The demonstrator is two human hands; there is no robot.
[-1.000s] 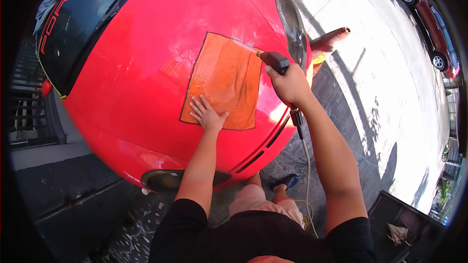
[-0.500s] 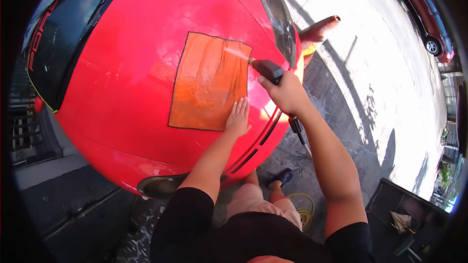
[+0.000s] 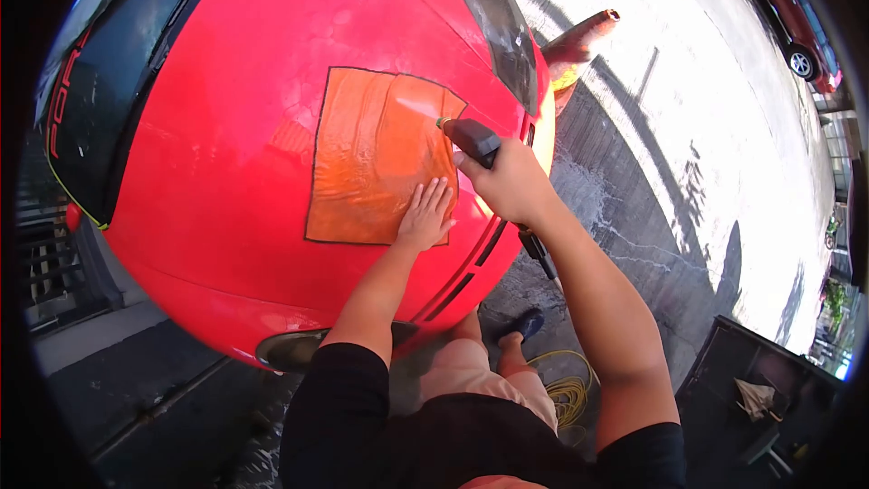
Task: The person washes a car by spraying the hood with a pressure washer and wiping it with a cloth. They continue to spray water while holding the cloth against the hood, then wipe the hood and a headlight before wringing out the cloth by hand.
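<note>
An orange cloth (image 3: 353,172) with a dark border lies spread, wet and wrinkled, on the hood of a red car (image 3: 217,163). My left hand (image 3: 425,213) rests flat on the cloth's lower right part, fingers stretched out. Gripped in my right hand (image 3: 514,183) is a black spray gun (image 3: 472,140), its nozzle above the cloth's right side. A white jet of water leaves the nozzle and strikes the cloth's upper right area. The gun's lower end shows below my right hand.
Headlights (image 3: 498,32) flank the hood, and the windshield (image 3: 127,63) is at upper left. A tapered, rust-coloured object (image 3: 579,41) stands beyond the bumper. Yellow hose (image 3: 568,398) lies coiled by my feet. A dark red car (image 3: 792,14) is parked across the concrete.
My left hand has slid slightly left, further onto the cloth. My right hand has shifted left with the spray gun, and the jet lands further in from the cloth's edge.
</note>
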